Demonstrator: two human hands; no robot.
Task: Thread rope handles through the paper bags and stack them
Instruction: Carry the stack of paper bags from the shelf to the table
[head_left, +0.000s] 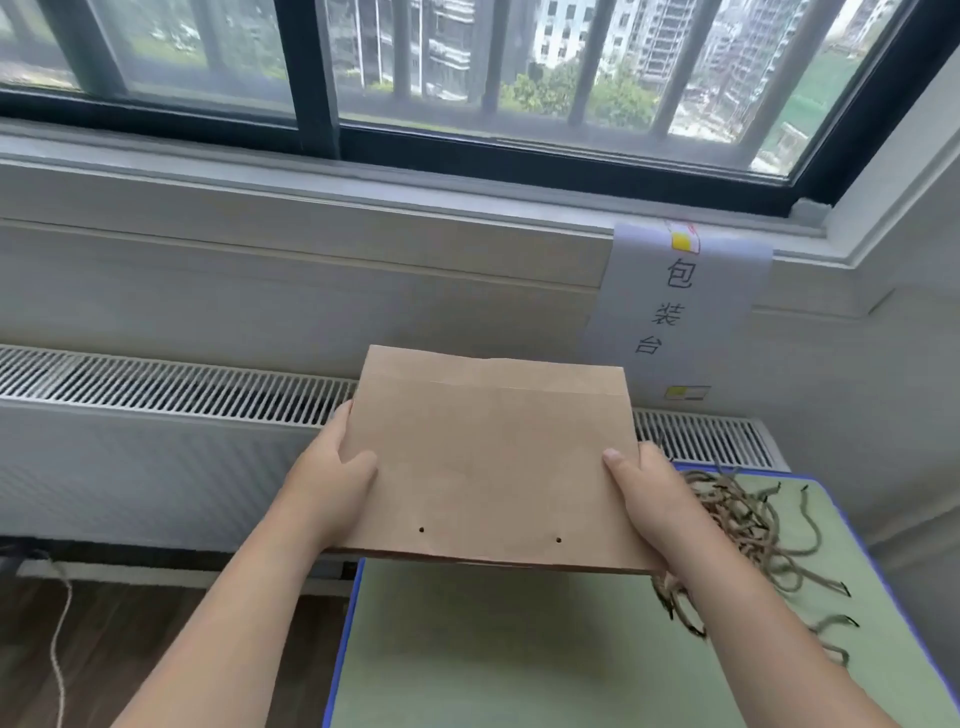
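A flat, rectangular brown paper bag (488, 462) was held in the air by both hands, tilted with its far edge higher than its near edge. The left hand (332, 467) gripped the bag's left edge, thumb lying on the upper face and fingers curled round behind it. The right hand (649, 493) clamped the bag's right edge in the same way, thumb on top and the other fingers hidden beneath the paper. Two small punched holes (421, 530) sat side by side near the bag's near edge, with no rope in them.

Below the bag lay a pale green surface with a blue border (493, 649), and the bag's near edge hung over its far side. To the right of the bag, a loose tangle of tan rope handles with dark tips (743, 525) was spread on that surface, partly behind the right wrist. Beyond the bag ran a white slatted radiator grille (156, 389); up and to the bag's right hung a white paper sign with handwritten characters (675, 312).
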